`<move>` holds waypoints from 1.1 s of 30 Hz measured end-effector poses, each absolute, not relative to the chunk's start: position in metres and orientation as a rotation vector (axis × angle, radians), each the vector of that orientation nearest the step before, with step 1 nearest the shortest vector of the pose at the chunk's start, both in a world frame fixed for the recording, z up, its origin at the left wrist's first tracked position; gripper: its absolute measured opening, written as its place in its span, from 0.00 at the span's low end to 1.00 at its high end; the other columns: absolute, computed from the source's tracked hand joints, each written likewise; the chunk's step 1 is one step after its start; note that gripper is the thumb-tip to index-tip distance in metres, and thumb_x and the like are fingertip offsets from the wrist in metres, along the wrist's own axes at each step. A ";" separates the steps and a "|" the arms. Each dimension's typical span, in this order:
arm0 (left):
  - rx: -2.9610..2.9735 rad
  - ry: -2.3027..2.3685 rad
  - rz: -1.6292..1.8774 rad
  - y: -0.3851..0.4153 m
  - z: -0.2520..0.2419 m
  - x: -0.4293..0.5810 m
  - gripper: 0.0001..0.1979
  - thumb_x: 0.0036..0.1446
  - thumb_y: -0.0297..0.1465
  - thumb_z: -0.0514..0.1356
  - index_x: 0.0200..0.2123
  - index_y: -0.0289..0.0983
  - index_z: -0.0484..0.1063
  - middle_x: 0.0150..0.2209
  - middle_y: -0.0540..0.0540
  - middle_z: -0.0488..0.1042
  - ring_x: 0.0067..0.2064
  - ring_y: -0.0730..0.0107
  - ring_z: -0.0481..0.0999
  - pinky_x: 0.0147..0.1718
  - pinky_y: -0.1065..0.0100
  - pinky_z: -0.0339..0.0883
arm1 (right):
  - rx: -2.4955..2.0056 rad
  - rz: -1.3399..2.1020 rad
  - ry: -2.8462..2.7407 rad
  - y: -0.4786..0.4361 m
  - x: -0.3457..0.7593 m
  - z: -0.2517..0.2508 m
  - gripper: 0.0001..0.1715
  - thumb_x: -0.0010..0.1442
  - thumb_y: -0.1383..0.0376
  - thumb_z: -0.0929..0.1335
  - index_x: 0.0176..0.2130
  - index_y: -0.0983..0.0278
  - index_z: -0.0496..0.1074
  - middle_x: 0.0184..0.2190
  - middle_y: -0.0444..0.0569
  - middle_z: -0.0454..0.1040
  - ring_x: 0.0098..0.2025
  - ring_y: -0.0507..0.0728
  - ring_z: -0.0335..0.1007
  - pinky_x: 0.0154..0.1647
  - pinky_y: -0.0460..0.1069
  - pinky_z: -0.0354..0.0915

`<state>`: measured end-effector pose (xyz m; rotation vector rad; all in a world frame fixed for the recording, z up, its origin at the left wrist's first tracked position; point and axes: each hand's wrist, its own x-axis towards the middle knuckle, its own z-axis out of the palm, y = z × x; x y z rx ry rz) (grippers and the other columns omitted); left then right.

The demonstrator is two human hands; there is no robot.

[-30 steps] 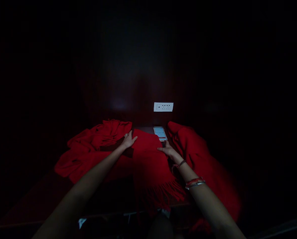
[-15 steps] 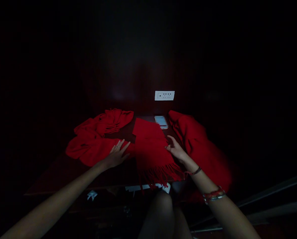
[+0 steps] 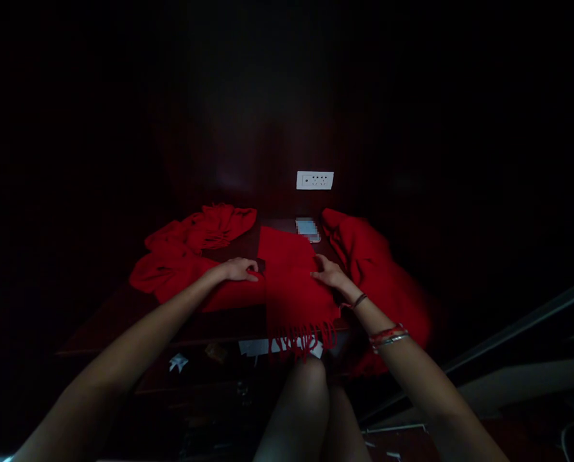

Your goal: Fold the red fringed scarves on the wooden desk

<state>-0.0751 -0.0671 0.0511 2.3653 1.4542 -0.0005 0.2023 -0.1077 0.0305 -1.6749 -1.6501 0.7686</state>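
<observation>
A fringed red scarf (image 3: 294, 282) lies across the table, its tassels hanging over the front edge. My left hand (image 3: 239, 269) is curled over the red cloth just left of the fringed panel, gripping the fabric; its fingertips are partly hidden. At the panel's right edge, my right hand (image 3: 331, 276) touches the cloth with thumb and fingers apart. More red fabric is bunched at the left, with tassels on top. Another large red cloth (image 3: 373, 269) drapes down on the right, beside my right wrist.
A phone (image 3: 308, 230) with a blurred screen lies behind the scarf. Above it, a white socket plate (image 3: 314, 180) is set in the dark wall. Below the dark table edge (image 3: 171, 343) is a shelf holding white scraps, and my knee (image 3: 309, 378) is close by.
My left hand has gone from spread fingers to curled ones and shifted right and slightly up. My right hand has moved slightly left and up. The hanging tassels have swung a little.
</observation>
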 end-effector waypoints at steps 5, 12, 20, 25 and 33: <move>2.125 1.291 0.026 -0.051 0.054 -0.084 0.11 0.36 0.40 0.57 0.19 0.37 0.68 0.21 0.54 0.68 0.28 0.72 0.66 0.27 0.76 0.56 | -1.605 1.014 -1.497 -0.088 0.205 0.050 0.21 0.41 0.76 0.63 0.39 0.66 0.67 0.30 0.49 0.71 0.30 0.53 0.67 0.31 0.47 0.64; 2.030 1.511 -0.053 -0.047 0.060 -0.086 0.09 0.25 0.28 0.61 0.19 0.37 0.68 0.19 0.54 0.67 0.25 0.73 0.64 0.24 0.76 0.55 | -1.558 1.323 -1.387 -0.100 0.220 0.055 0.34 0.42 0.72 0.66 0.50 0.63 0.57 0.43 0.52 0.67 0.28 0.49 0.66 0.21 0.42 0.62; 2.208 1.682 0.003 -0.043 0.048 -0.065 0.05 0.40 0.29 0.56 0.24 0.36 0.69 0.26 0.50 0.72 0.28 0.72 0.68 0.24 0.76 0.57 | -1.375 1.518 -1.438 -0.123 0.229 0.045 0.50 0.36 0.74 0.69 0.55 0.58 0.46 0.49 0.51 0.61 0.39 0.51 0.66 0.32 0.43 0.65; 2.295 1.895 0.098 -0.042 0.043 -0.061 0.11 0.49 0.27 0.48 0.34 0.33 0.67 0.34 0.40 0.70 0.35 0.63 0.69 0.32 0.67 0.60 | -1.422 1.567 -1.582 -0.117 0.251 0.054 0.49 0.38 0.71 0.69 0.56 0.59 0.45 0.46 0.50 0.63 0.40 0.52 0.66 0.38 0.46 0.64; 2.700 1.825 0.374 -0.084 0.017 -0.039 0.15 0.53 0.27 0.45 0.44 0.34 0.61 0.49 0.38 0.59 0.50 0.61 0.59 0.46 0.61 0.52 | -1.916 0.479 -2.261 -0.116 0.213 0.052 0.36 0.49 0.59 0.65 0.55 0.60 0.51 0.54 0.55 0.51 0.55 0.63 0.46 0.51 0.55 0.49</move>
